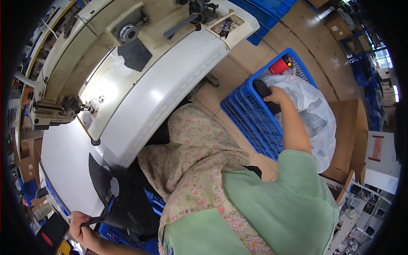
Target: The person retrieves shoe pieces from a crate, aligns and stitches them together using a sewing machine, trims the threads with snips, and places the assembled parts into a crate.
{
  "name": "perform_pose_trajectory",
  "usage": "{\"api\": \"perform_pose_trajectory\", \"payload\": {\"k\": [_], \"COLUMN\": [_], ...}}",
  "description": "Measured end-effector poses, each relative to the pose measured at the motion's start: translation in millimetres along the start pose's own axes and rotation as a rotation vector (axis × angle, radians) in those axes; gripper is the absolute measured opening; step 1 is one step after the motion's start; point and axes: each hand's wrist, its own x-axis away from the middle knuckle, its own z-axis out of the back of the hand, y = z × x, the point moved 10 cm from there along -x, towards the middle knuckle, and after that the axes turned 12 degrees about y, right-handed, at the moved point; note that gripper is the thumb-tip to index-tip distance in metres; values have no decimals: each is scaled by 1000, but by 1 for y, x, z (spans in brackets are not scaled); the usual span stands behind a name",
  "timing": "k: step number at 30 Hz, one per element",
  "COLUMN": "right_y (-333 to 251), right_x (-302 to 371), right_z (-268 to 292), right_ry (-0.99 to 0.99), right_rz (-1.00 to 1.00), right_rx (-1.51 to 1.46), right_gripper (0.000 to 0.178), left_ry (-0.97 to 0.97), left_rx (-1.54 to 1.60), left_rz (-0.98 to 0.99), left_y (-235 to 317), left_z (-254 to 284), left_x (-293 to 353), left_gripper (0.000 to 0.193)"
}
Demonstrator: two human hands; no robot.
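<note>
My left hand (80, 225) is closed around a narrow black end of a black fabric piece (127, 208). That piece hangs over the near left edge of the white sewing table (165, 85), with a grey oval patch on it. Out to the right, my right hand (278, 96) grips a dark, padded-looking black piece (262, 88) at the rim of a blue plastic basket (250, 123). Crumpled translucent plastic (308, 102) covers much of the basket, and a red cylindrical container (280, 65) lies at its far end.
An industrial sewing machine (80, 55) stands on the table, with a dark grey cut piece (135, 55) on its bed. Small snips (225, 27) lie in a tray at the table's far end. Cardboard boxes (346, 136) stand right of the basket; blue crates (259, 19) stand beyond.
</note>
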Motion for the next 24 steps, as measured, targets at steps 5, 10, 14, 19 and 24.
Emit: {"api": "perform_pose_trajectory", "payload": {"k": [5, 10, 14, 19, 24], "right_y": [29, 29, 26, 20, 27], "right_x": [-1, -1, 8, 23, 25], "right_z": [-5, -10, -1, 5, 6], "right_ry": [225, 97, 168, 247, 310], "right_rz": [34, -33, -65, -52, -40], "right_rx": [4, -24, -41, -66, -156], "right_gripper": [79, 86, 92, 84, 80], "left_ry": [10, 8, 0, -6, 18], "left_rx": [-13, -22, -34, -17, 2], "left_rz": [27, 23, 20, 13, 39], "left_y": [5, -1, -3, -3, -2], "left_z": [-1, 5, 6, 7, 3], "left_x": [3, 5, 7, 7, 6], "left_gripper": [10, 9, 7, 7, 8]}}
